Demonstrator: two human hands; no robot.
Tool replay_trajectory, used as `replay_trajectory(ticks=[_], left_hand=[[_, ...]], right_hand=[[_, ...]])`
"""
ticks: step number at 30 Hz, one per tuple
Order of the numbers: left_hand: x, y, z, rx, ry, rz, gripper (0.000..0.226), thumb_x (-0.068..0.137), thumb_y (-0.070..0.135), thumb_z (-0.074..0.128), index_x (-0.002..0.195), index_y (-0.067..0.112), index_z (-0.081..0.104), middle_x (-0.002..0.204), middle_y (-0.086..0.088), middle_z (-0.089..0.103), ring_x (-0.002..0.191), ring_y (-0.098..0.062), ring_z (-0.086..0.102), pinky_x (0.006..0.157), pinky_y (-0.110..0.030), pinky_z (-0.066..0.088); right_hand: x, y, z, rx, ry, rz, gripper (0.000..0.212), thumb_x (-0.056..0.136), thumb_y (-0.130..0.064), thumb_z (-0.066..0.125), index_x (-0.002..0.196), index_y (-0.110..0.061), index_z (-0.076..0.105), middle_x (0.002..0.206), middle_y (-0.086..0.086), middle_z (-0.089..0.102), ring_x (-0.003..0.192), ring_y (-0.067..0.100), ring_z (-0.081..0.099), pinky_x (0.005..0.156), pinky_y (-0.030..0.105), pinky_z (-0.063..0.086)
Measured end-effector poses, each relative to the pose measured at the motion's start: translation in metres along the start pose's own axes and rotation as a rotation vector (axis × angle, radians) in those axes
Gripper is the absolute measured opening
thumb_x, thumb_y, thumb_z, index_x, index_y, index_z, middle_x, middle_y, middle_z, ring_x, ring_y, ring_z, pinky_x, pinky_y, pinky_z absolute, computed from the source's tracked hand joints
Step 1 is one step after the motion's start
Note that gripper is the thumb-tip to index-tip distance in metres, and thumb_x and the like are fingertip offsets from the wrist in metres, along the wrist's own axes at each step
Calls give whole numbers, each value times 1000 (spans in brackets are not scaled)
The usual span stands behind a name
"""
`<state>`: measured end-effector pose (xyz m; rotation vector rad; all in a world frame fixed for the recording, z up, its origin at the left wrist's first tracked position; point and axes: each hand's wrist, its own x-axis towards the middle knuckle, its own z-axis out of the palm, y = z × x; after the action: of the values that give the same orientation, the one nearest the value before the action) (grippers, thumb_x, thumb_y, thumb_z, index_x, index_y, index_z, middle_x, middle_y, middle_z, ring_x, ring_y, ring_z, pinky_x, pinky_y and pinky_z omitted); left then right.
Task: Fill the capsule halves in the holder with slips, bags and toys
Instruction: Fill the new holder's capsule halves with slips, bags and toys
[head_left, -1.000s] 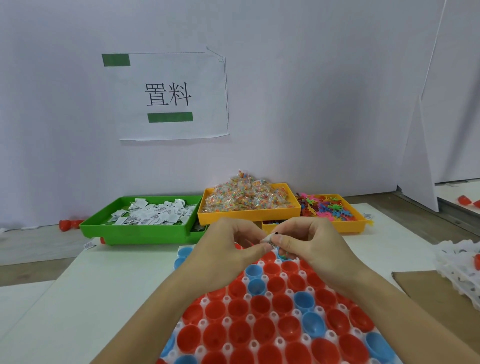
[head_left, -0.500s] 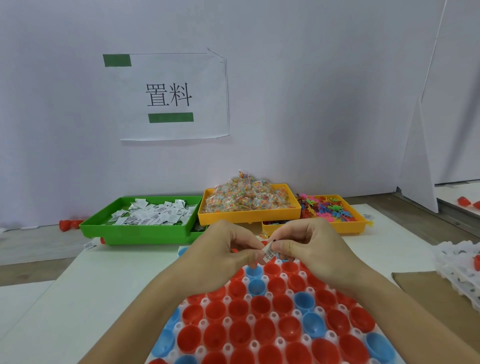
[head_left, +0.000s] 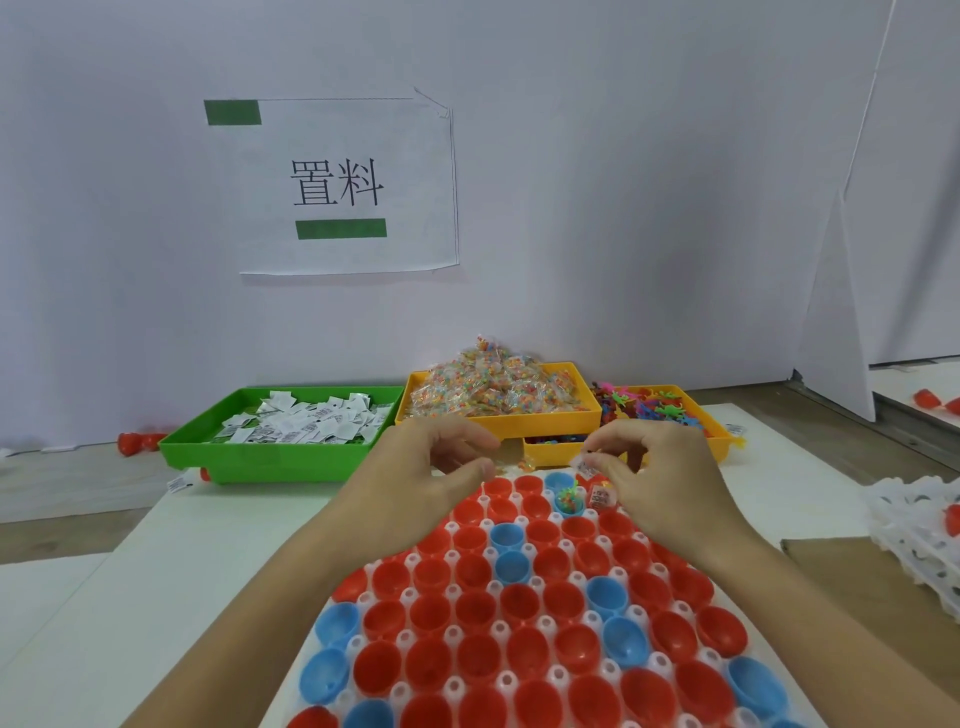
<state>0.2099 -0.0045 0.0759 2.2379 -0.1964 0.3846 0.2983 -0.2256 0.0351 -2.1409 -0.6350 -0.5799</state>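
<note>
Nearest the camera, the white holder (head_left: 498, 631) is spreading across the table, its sockets carrying red and blue capsule halves (head_left: 470, 670) that are all sitting mouth-up and, in the near rows, showing nothing inside. Farther up, at the holder's far edge, the two hands are working apart from each other. The right hand (head_left: 660, 478) is pinching a small printed slip (head_left: 586, 467) between thumb and forefinger, and the slip is hanging just above and a little to the left of a red half that is already showing a printed bag (head_left: 601, 496); the blue half (head_left: 567, 499) just to the left of that one is holding a small bright toy. The slip's long axis is tilting down toward the far row, so the drop looks like a short downward move, and the right hand is clearly the nearer one. The left hand (head_left: 441, 467) is hovering with loosely curled fingers over the far left corner, gripping nothing that can be made out. Beyond the hands, the green tray (head_left: 270, 457) is lying to the left with more slips, the orange tray (head_left: 582, 374) is heaped with bags in the middle, and a second orange tray (head_left: 719, 431) is holding toys at the right.
</note>
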Motion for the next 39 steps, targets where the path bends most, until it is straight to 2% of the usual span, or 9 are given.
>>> replay_trajectory(ticks=[5, 8, 12, 16, 19, 29, 33, 36, 39], left_hand=[[-1, 0, -1, 11, -25, 7, 12, 91, 13, 68, 102, 17, 72, 84, 0, 73, 73, -3, 63, 67, -9, 44], [-1, 0, -2, 11, -22, 9, 12, 92, 15, 68, 102, 18, 72, 83, 2, 72, 71, 0, 62, 67, -10, 44], [0, -1, -3, 13, -22, 17, 11, 92, 16, 68, 101, 20, 73, 84, 2, 72, 76, -5, 65, 71, -13, 47], [1, -3, -3, 26, -19, 24, 12, 92, 17, 67, 101, 20, 73, 85, 2, 72, 78, -7, 65, 74, -16, 50], [1, -3, -2, 27, -37, 27, 12, 92, 18, 68, 102, 20, 73, 85, 3, 72, 77, -4, 64, 73, -14, 48], [1, -6, -4, 51, -38, 35, 17, 93, 14, 62, 101, 24, 73, 91, 6, 71, 85, -5, 65, 77, -17, 51], [4, -15, -8, 111, 25, 25, 22, 92, 9, 60, 103, 24, 70, 99, 6, 68, 85, -4, 62, 75, -11, 47], [8, -34, -18, 129, 131, -47, 21, 93, 10, 59, 105, 24, 70, 103, 12, 67, 90, -2, 60, 73, -6, 44], [10, -63, -30, 101, 336, -174, 19, 94, 11, 58, 97, 24, 72, 97, 16, 68, 92, 0, 61, 70, -8, 40]], right_hand=[[-1, 5, 9, -101, -115, -35, 11, 86, -20, 76, 84, -30, 78, 75, -23, 67, 84, -14, 55, 61, 7, 38], [0, 6, 13, -138, -152, -22, 9, 86, -25, 75, 88, -34, 77, 78, -21, 67, 77, -3, 59, 66, 11, 39], [0, 8, 18, -214, -175, -46, 9, 88, -28, 72, 91, -36, 76, 74, -23, 61, 78, -3, 51, 64, 14, 33], [1, 11, 19, -259, -174, -76, 12, 91, -29, 69, 97, -34, 78, 89, -18, 68, 81, -4, 47, 65, 12, 31], [1, 13, 20, -273, -204, -98, 14, 92, -28, 68, 100, -33, 78, 83, -28, 58, 82, -7, 44, 65, 11, 30], [-1, 11, 18, -293, -256, -123, 26, 97, -26, 60, 118, -36, 71, 96, -18, 53, 90, -3, 42, 73, 12, 37], [2, 11, 7, -154, -163, -122, 35, 91, -23, 68, 121, -41, 68, 99, -18, 49, 98, 0, 49, 80, 13, 41], [10, 23, -2, -65, 51, -66, 32, 92, -14, 65, 118, -31, 71, 100, -13, 57, 90, 1, 53, 77, 10, 36], [15, 48, -12, -66, 225, 67, 28, 95, -5, 57, 115, -18, 72, 109, 1, 67, 87, 9, 56, 76, 18, 40]])
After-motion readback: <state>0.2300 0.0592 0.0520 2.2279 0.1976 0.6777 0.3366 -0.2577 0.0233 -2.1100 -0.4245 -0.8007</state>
